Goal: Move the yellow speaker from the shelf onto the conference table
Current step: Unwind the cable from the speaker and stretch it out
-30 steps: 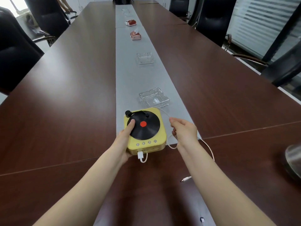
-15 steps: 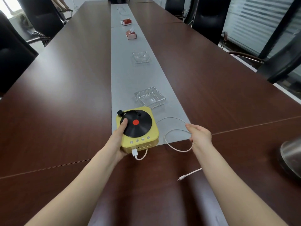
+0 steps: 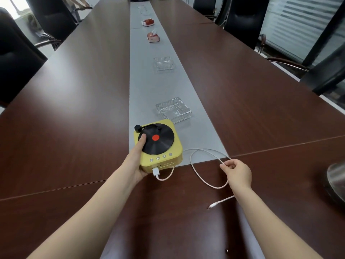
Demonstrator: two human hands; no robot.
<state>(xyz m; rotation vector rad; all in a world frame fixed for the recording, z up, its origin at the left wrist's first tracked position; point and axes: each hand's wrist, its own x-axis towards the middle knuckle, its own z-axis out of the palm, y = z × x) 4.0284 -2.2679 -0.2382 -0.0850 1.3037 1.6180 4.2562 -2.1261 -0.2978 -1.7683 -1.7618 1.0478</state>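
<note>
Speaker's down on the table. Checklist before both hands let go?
1. Yellow speaker sits flat on the conference table: ok.
2. Left hand grips the speaker's side, thumb on the disc: ok.
3. White cable plugged into the speaker's front: ok.
4. Right hand pinches the cable, loop slack: ok.
5. Free plug end lies on the table: ok.
6. Gap between speaker and glass ashtray behind it: cannot tell.
</note>
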